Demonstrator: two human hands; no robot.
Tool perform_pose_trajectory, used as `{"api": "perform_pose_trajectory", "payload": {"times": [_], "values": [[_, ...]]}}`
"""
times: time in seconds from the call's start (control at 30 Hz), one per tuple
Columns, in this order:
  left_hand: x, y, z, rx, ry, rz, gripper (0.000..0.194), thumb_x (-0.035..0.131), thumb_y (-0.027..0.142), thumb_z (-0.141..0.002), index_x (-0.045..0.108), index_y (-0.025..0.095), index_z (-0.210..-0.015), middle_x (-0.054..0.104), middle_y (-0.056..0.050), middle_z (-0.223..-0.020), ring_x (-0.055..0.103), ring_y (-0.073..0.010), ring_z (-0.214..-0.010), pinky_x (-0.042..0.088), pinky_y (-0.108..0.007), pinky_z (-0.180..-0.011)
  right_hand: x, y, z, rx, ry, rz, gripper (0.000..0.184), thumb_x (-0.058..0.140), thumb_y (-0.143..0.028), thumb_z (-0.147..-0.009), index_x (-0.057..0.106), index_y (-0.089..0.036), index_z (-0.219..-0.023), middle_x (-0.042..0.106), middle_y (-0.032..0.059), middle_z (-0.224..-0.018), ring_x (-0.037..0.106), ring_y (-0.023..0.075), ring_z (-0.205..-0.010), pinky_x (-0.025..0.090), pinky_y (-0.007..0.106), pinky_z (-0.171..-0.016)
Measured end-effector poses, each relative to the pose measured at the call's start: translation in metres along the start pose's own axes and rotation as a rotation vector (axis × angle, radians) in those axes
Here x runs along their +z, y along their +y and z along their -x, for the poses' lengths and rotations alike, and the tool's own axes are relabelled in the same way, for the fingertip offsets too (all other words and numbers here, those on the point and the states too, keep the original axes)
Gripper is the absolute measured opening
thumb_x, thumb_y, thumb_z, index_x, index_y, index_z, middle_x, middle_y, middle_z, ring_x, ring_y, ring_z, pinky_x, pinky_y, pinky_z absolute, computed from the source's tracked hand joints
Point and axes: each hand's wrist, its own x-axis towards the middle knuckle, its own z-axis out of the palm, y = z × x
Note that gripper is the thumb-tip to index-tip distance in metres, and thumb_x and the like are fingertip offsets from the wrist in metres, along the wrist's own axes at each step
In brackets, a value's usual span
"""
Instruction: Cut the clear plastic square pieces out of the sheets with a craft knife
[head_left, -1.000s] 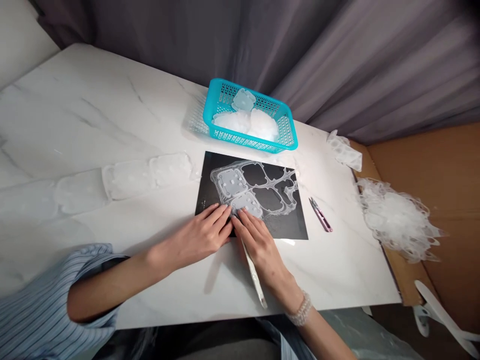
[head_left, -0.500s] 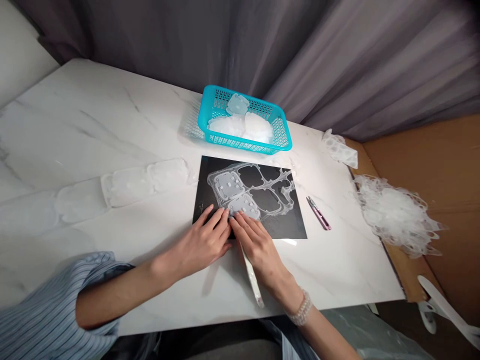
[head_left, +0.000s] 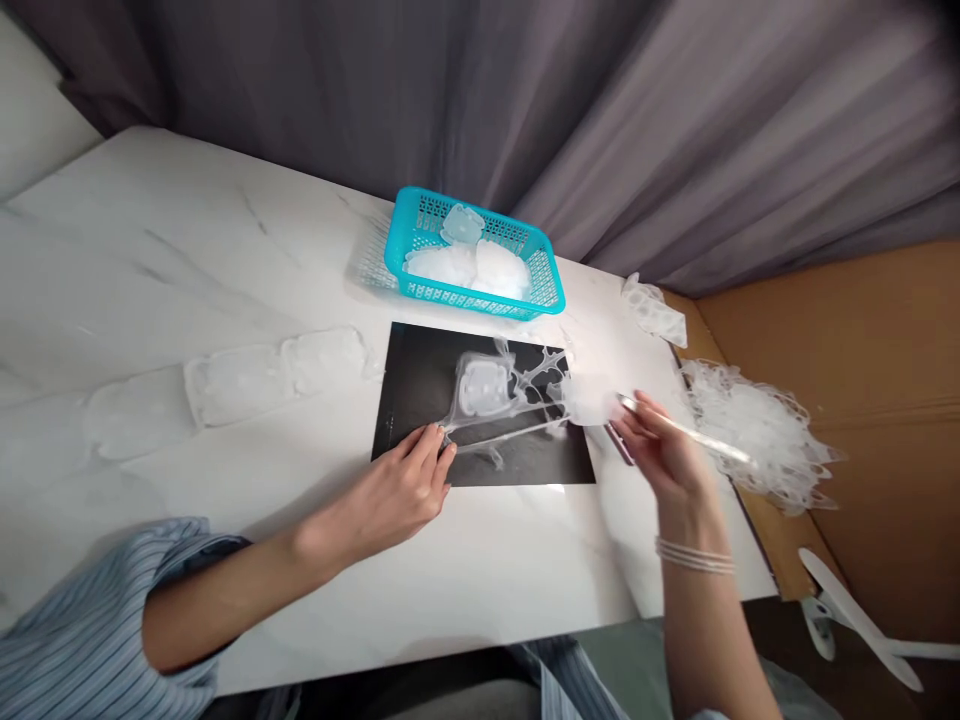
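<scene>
My left hand (head_left: 412, 478) is closed in a pinch on the lower left corner of a clear plastic moulded sheet (head_left: 484, 388), which lies over a black mat (head_left: 416, 375). The sheet's thin strands stretch rightward, and one rounded panel still shows inside it. Past the mat's right edge, my right hand (head_left: 664, 450) grips a blurred translucent plastic piece (head_left: 589, 400). A slim white pen-like tool (head_left: 697, 435) is also held in that hand, pointing back to the right. Beneath the hand lie purple thread snips (head_left: 619, 445), partly hidden.
A blue plastic basket (head_left: 480, 305) with translucent pieces stands behind the mat. Overlapping clear sheets (head_left: 232, 385) run along the left. A heap of clear scraps (head_left: 757, 430) sits at the right by a cardboard box (head_left: 840, 340); another scrap (head_left: 655, 310) lies farther back.
My right hand has swung right, away from my left, drawing a plastic piece and strands with it. The sheet has shifted and stretched. My left hand stays near the mat's lower left.
</scene>
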Motion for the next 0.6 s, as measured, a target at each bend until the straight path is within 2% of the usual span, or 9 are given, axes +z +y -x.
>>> {"api": "perform_pose_trajectory", "payload": {"times": [0.07,0.13,0.2,0.3,0.37,0.43,0.47,0.53,0.6], "values": [[0.002,0.000,0.001,-0.002,0.014,0.003,0.042,0.047,0.024,-0.097,0.063,-0.002,-0.126,0.068,-0.023,-0.120,0.060,-0.0334,-0.118,0.051,-0.042,-0.098,-0.037,0.007,-0.002,0.002,0.014,0.005,0.027,0.055,-0.032,-0.096,0.072,-0.016,-0.082,0.073,0.0115,-0.068,0.077,0.0261,-0.074,0.063,0.031,-0.068],[0.004,0.001,0.001,-0.009,0.019,0.012,0.042,0.048,0.024,-0.096,0.064,-0.003,-0.124,0.068,-0.024,-0.120,0.061,-0.0341,-0.118,0.051,-0.043,-0.098,-0.049,0.010,0.003,0.012,0.009,0.004,0.027,0.056,-0.032,-0.096,0.073,-0.017,-0.080,0.073,0.0125,-0.068,0.077,0.0275,-0.077,0.063,0.032,-0.068],[0.002,0.000,0.000,-0.040,0.036,0.066,0.041,0.051,0.025,-0.095,0.065,-0.004,-0.120,0.069,-0.025,-0.117,0.062,-0.0346,-0.115,0.052,-0.043,-0.097,-0.038,0.008,0.008,0.021,0.000,-0.007,0.025,0.054,-0.031,-0.097,0.074,-0.018,-0.088,0.076,0.0123,-0.075,0.076,0.0285,-0.084,0.064,0.035,-0.071],[-0.007,-0.004,-0.007,-0.174,0.095,0.297,0.037,0.049,0.027,-0.096,0.069,0.000,-0.112,0.071,-0.023,-0.111,0.064,-0.0345,-0.110,0.053,-0.046,-0.093,0.002,-0.013,0.012,0.055,0.026,-0.118,0.020,0.053,-0.028,-0.098,0.071,-0.021,-0.104,0.078,0.0090,-0.090,0.075,0.0272,-0.093,0.064,0.043,-0.082],[-0.014,-0.008,-0.016,-0.359,0.140,0.624,0.038,0.042,0.030,-0.099,0.072,0.006,-0.105,0.073,-0.019,-0.107,0.066,-0.0308,-0.104,0.055,-0.046,-0.090,0.030,-0.039,0.016,0.109,0.031,-0.251,0.018,0.056,-0.028,-0.096,0.070,-0.024,-0.107,0.078,0.0074,-0.099,0.075,0.0259,-0.095,0.062,0.047,-0.087],[-0.020,-0.013,-0.028,-0.580,0.112,1.156,0.051,0.031,0.039,-0.102,0.072,0.009,-0.102,0.075,-0.016,-0.100,0.070,-0.0257,-0.093,0.057,-0.041,-0.083,0.052,-0.069,0.022,0.136,-0.037,-0.288,0.017,0.060,-0.030,-0.094,0.072,-0.024,-0.104,0.077,0.0077,-0.103,0.075,0.0256,-0.095,0.062,0.045,-0.088],[-0.021,-0.015,-0.034,-0.687,0.048,1.480,0.060,0.025,0.047,-0.102,0.071,0.009,-0.102,0.075,-0.016,-0.097,0.072,-0.0242,-0.089,0.058,-0.039,-0.081,0.059,-0.084,0.026,0.133,-0.112,-0.248,0.017,0.061,-0.031,-0.094,0.073,-0.024,-0.103,0.077,0.0080,-0.106,0.074,0.0255,-0.098,0.061,0.043,-0.089],[-0.020,-0.018,-0.047,-0.843,-0.176,2.101,0.078,0.019,0.064,-0.097,0.070,0.006,-0.106,0.075,-0.018,-0.097,0.073,-0.0246,-0.087,0.058,-0.038,-0.081,0.067,-0.105,0.035,0.113,-0.322,-0.121,0.019,0.060,-0.031,-0.095,0.075,-0.024,-0.104,0.075,0.0080,-0.111,0.072,0.0255,-0.104,0.059,0.040,-0.092],[-0.017,-0.019,-0.056,-0.946,-0.368,2.478,0.083,0.029,0.074,-0.090,0.070,0.003,-0.108,0.074,-0.020,-0.101,0.072,-0.0261,-0.091,0.056,-0.037,-0.084,0.069,-0.113,0.041,0.091,-0.482,-0.046,0.024,0.055,-0.033,-0.097,0.073,-0.026,-0.111,0.074,0.0069,-0.114,0.070,0.0249,-0.107,0.058,0.038,-0.092]]}}
